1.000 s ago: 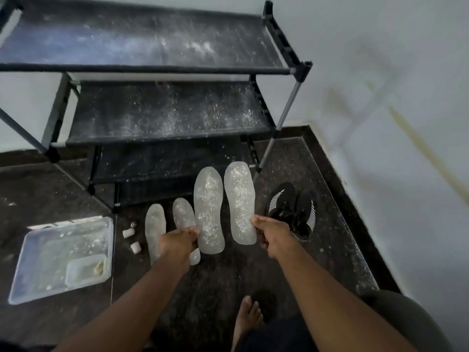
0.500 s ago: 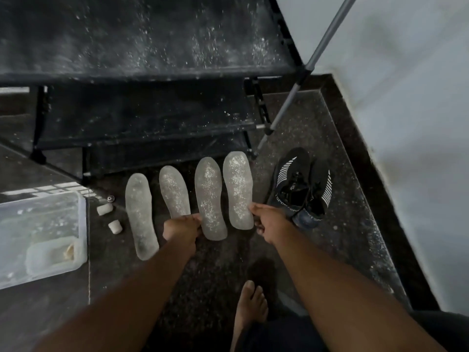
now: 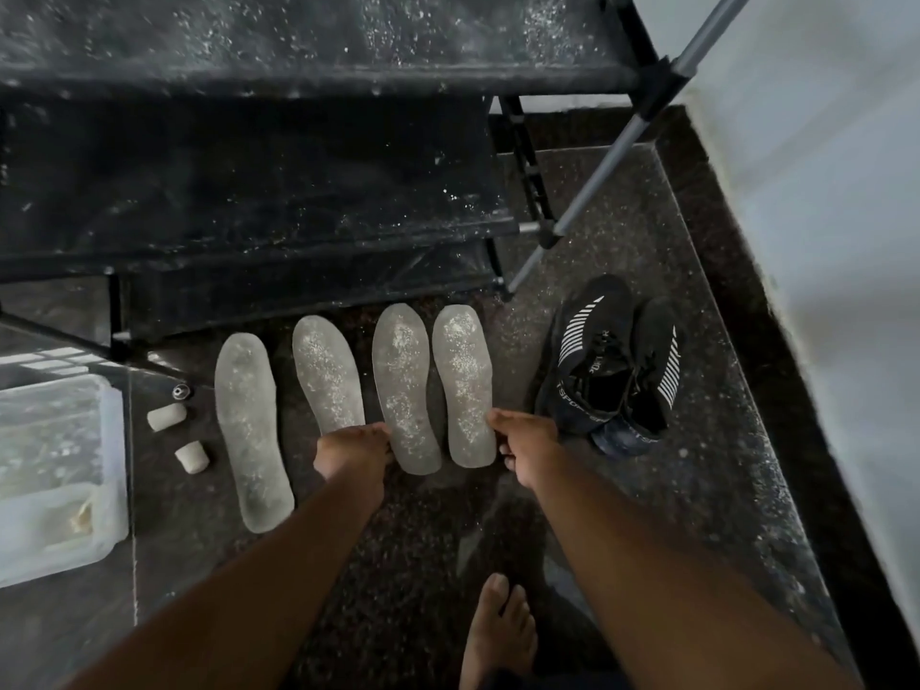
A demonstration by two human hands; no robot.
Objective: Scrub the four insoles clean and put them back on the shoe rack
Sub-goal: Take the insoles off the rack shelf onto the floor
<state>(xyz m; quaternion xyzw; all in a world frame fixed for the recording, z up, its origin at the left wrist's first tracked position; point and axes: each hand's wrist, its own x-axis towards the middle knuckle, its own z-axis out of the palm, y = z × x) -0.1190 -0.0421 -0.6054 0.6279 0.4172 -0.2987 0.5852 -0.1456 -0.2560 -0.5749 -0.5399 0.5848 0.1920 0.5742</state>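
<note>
You are looking down at a dark speckled floor (image 3: 622, 490), both bare arms reaching forward. Your left hand (image 3: 351, 448) is pinched shut on the heel end of the third insole (image 3: 403, 390), counted from your left. Your right hand (image 3: 527, 440) grips the heel edge of the fourth insole (image 3: 463, 381), thumb on top and fingers curled beneath. These two pale, translucent insoles sit side by side between your hands, toes pointing away from you, both speckled with white grit. Whether they rest on the floor or hang just above it is hard to tell from this angle.

Just beyond your left hand lies the second insole (image 3: 326, 373), its heel hidden behind your knuckles. Further left of that hand lies the first insole (image 3: 251, 430), flat on the floor and reaching closer to you than the others. Left again are two small white cylinders (image 3: 167, 416) and a clear plastic tray (image 3: 59, 470) at the frame edge.

Beyond both hands stands the black shoe rack (image 3: 298, 72), its shelves dusted with white specks. Just right of your right hand sits a pair of black sneakers (image 3: 612, 361) with white stripes. Your bare foot (image 3: 498, 634) shows near you, between your forearms.
</note>
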